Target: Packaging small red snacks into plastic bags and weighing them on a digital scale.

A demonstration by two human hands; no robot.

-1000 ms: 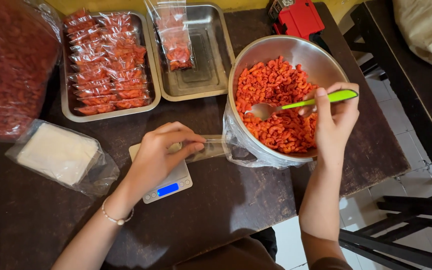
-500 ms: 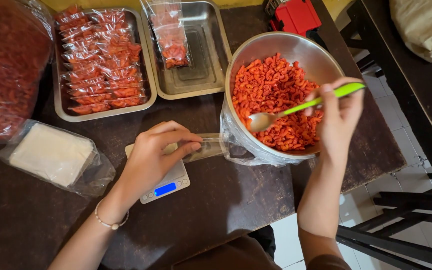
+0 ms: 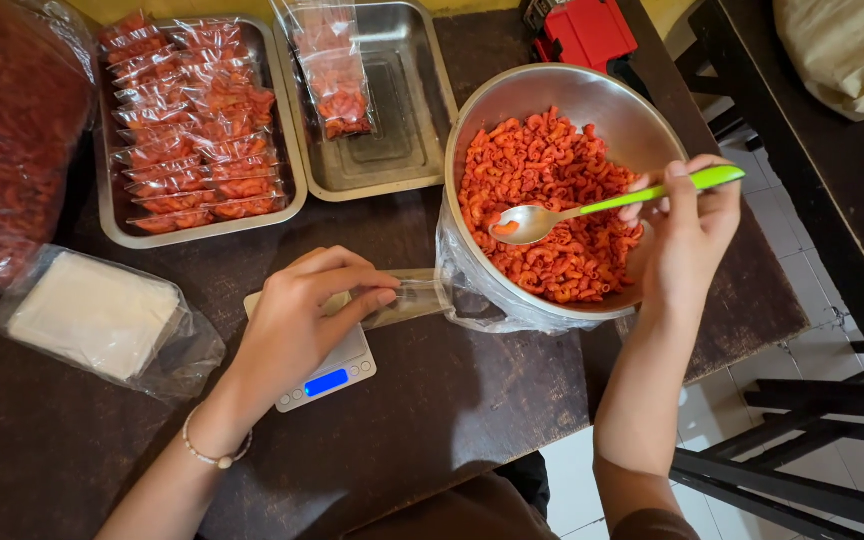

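My right hand (image 3: 687, 225) holds a green-handled metal spoon (image 3: 592, 210) above a steel bowl (image 3: 632, 125) full of red-orange macaroni snacks (image 3: 542, 165). One piece lies in the spoon's scoop. My left hand (image 3: 307, 315) pinches a small clear plastic bag (image 3: 412, 297) that lies over a little digital scale (image 3: 337, 375), with the bag's mouth beside the bowl's rim.
Two steel trays stand at the back: the left tray (image 3: 292, 170) is full of filled snack bags, the right tray (image 3: 422, 100) has a few. A large bag of red snacks (image 3: 7, 140), a packet of white bags (image 3: 97, 315) and a red device (image 3: 587, 35) lie around. The table edge runs at the right.
The spoon has lifted out of the snacks and now hovers above them with one piece in it. My left hand has stayed on the bag over the scale.
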